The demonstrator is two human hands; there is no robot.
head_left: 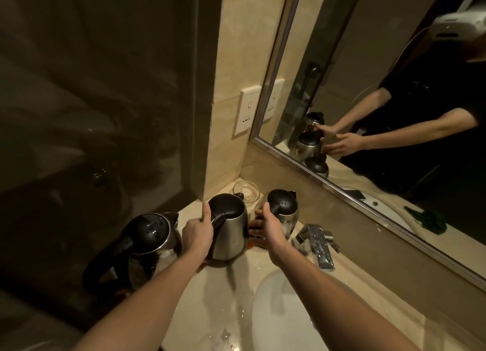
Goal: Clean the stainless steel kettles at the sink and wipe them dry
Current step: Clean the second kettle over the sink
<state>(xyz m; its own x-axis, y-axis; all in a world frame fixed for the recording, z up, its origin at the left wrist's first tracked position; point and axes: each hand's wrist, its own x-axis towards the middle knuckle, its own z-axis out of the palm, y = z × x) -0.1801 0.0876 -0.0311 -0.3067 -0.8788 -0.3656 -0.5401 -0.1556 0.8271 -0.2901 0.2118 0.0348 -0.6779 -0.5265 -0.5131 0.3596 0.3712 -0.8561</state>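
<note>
Head view: three kettles, two hands, one sink.

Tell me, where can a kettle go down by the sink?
The bare counter between the middle kettle and the basin is free, though wet. The corner is crowded: left kettle, right kettle, glass bowl and tap sit close. The left hand grips the middle kettle; the right hand is beside it.

glass bowl, wall socket, mirror
</note>
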